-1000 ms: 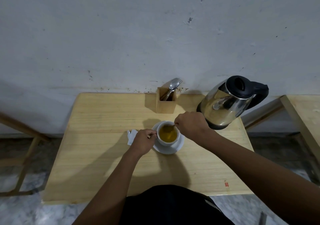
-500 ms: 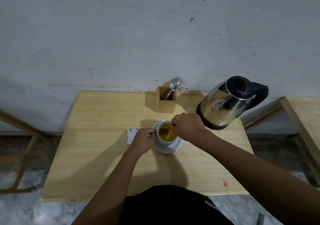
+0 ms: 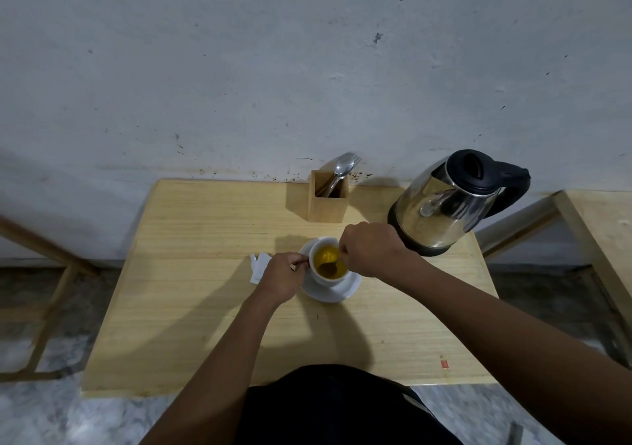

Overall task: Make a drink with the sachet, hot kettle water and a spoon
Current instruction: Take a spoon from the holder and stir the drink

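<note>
- At the middle of the wooden table (image 3: 205, 308), a white cup (image 3: 323, 278) stands on a white saucer (image 3: 337, 292), filled with a yellow-brown drink (image 3: 325, 254).
- The left hand (image 3: 284, 278) is at the cup's left side. Its fingers are curled in and its fingertips (image 3: 302, 262) pinch the small handle there, though the handle itself is mostly hidden by them.
- The right hand (image 3: 371, 249) hovers over the cup's right rim in a loose fist, knuckles up. Thumb and forefinger are pressed together on the handle of the spoon (image 3: 329, 268); the other fingers are folded under and cannot be seen clearly.
- The spoon slants down from that pinch, and its bowl sits in the liquid near the front of the cup.
- The torn white sachet (image 3: 259, 266) lies flat on the table just left of the left hand, partly covered by it.
- The steel kettle (image 3: 434, 212) with its black lid and handle stands at the right rear of the table, just behind the right wrist.
- A wooden holder (image 3: 326, 207) with cutlery (image 3: 340, 166) stands by the wall (image 3: 307, 68), behind the cup.
</note>
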A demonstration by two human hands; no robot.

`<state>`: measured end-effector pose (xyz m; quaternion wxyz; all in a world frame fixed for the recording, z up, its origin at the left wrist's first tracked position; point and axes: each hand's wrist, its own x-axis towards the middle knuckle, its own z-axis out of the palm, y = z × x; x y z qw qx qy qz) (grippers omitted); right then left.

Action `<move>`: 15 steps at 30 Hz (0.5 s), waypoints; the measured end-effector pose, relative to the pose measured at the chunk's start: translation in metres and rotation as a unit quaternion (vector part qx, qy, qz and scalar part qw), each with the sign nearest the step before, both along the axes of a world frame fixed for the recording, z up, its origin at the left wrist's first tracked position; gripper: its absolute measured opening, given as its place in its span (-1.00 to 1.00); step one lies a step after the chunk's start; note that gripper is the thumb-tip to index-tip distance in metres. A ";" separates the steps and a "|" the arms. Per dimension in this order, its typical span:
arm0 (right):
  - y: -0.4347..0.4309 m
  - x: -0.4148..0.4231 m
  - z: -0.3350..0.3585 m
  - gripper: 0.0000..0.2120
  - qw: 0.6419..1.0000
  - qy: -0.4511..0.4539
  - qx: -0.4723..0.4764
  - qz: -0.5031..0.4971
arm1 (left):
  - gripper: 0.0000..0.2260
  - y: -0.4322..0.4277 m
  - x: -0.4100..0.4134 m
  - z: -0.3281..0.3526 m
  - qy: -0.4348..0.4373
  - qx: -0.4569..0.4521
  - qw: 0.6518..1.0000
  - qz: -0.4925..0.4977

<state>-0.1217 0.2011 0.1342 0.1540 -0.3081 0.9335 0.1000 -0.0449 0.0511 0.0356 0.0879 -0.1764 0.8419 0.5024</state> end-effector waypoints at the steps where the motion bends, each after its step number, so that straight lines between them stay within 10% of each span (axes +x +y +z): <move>1: -0.002 0.000 -0.003 -0.81 1.000 0.003 -0.009 0.001 | -0.77 0.000 0.000 0.001 -0.001 0.000 1.000 0.001; 15: 0.003 -0.005 0.003 -0.87 0.999 0.022 0.038 0.002 | -0.77 0.001 0.002 0.004 -0.002 0.008 1.000 0.000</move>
